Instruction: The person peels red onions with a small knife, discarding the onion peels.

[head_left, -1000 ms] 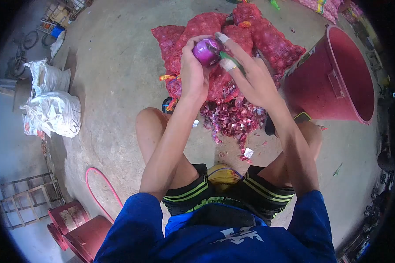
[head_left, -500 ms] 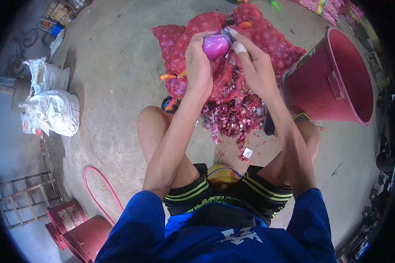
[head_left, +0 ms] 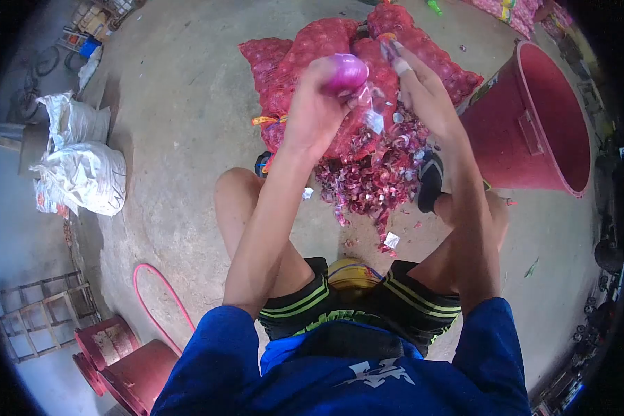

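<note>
Red onion held in the left hand, above the red mesh sacks and forward of the seated person's knees. The fingers and palm of the left hand are closed around one side of the bulb; its smooth, glossy purple surface faces up and toward the right hand. The right hand is apart from the onion, just to its right, with fingers extended forward and pale wrapping on a finger. Its fingertips are blurred, and whether they pinch anything cannot be told. Pale skin fragments hang in the space below and between the hands.

Beneath the hands, a heap of onion skins lies on the concrete floor, against the near side of the filled mesh sacks. A small silvery scrap lies at the near edge of the heap, and a dark sandal is seen on a foot just to its right. A large red bin stands farther right, tilted in this view, its mouth facing right.

At left are white sacks; at lower left, a pink hose, red containers and a grid-like frame. A yellow rounded object shows between the person's thighs.
</note>
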Demonstrator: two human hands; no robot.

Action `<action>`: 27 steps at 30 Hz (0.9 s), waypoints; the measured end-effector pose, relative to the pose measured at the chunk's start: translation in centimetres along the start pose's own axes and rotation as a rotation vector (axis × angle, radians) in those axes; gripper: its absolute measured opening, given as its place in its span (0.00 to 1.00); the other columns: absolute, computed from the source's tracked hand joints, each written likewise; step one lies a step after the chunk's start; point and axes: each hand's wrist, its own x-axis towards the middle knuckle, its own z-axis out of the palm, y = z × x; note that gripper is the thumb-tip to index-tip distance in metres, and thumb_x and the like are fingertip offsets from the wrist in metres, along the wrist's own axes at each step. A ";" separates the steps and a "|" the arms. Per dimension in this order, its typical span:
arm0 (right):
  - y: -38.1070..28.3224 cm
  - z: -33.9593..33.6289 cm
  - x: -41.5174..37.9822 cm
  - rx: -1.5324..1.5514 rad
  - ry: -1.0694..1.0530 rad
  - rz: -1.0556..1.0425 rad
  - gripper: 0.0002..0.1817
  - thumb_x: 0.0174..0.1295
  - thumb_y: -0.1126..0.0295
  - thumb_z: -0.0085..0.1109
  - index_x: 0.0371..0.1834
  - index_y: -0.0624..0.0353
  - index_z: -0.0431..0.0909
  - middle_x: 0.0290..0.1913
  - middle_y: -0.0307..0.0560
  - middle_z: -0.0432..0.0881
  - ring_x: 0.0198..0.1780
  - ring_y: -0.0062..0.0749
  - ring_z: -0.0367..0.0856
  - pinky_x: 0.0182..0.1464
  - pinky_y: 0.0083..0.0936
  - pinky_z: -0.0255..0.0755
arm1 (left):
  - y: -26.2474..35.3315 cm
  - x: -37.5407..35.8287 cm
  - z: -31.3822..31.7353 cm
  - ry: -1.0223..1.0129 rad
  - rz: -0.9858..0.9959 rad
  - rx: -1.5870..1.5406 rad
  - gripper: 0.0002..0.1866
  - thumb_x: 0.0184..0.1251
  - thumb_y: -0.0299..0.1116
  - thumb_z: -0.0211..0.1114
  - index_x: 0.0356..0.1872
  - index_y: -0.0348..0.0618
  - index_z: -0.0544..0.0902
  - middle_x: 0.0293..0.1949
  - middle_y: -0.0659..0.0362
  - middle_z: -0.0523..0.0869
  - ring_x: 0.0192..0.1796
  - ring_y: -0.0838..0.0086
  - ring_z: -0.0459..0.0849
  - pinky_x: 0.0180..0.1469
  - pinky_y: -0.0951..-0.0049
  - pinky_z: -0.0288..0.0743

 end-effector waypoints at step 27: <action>-2.9 -1.6 -3.0 -0.404 -0.320 -0.627 0.29 0.79 0.66 0.58 0.82 0.56 0.74 0.53 0.61 0.88 0.47 0.57 0.90 0.53 0.43 0.80 | 0.5 -0.4 0.5 -0.001 0.411 0.893 0.54 0.40 0.25 0.91 0.73 0.48 0.69 0.60 0.54 0.81 0.63 0.65 0.83 0.67 0.63 0.81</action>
